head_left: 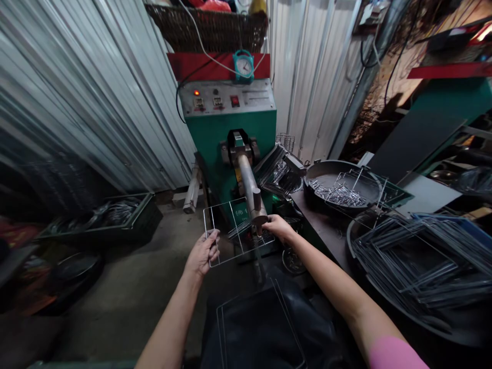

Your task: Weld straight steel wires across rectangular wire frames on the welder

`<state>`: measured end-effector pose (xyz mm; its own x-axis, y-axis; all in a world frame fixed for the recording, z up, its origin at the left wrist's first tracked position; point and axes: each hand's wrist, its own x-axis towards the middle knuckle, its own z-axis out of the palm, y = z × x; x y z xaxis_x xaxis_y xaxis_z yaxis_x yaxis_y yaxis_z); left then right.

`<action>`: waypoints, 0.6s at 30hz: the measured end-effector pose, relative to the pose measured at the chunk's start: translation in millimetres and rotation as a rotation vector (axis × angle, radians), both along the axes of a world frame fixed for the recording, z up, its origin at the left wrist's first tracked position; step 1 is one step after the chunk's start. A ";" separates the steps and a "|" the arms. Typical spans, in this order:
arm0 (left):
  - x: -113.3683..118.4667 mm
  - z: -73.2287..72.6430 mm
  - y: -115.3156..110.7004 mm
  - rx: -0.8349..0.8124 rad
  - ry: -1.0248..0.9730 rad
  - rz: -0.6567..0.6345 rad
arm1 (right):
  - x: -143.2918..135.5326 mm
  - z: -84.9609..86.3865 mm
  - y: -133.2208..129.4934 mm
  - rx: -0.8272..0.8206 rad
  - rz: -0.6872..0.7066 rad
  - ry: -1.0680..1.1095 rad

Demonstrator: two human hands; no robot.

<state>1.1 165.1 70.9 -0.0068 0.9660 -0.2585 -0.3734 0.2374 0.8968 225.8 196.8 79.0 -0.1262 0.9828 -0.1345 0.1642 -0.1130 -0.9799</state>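
Note:
My left hand [203,252] grips the left side of a rectangular wire frame [240,246], thumb on top and fingers curled round the wire. The frame's far part lies under the end of the spot welder's [230,133] thick metal arm [249,179]. At the right of the arm's tip, my right hand [280,228] is closed in a pinch. Whether it holds the frame's edge or a small piece of wire, I cannot tell, since the fingertips are partly behind the electrode holder [259,220]. Several thin wires show below the arm.
On the right, a round pan [321,200] holds short metal pieces; a larger pan [355,256] holds stacked wire frames. A green crate [148,220] of metal parts stands on the left floor. Behind are a teal clock [243,66], a wicker basket [207,31] and corrugated wall [96,77].

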 end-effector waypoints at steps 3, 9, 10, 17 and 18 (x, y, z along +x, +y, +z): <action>-4.9 0.7 7.8 -0.017 0.010 0.007 | -3.5 0.5 7.9 -0.007 0.021 -0.015; -10.8 -1.0 20.3 0.015 -0.034 -0.011 | -9.3 15.0 15.5 -0.017 0.013 -0.048; -11.0 -1.5 22.1 0.013 -0.040 -0.008 | -10.4 16.4 17.0 -0.018 0.007 -0.053; -10.1 -2.1 30.3 -0.062 -0.007 0.030 | -13.7 8.5 28.5 -0.070 -0.004 -0.102; -10.3 -1.2 30.5 -0.071 0.003 0.033 | -13.6 7.0 29.5 -0.083 -0.003 -0.108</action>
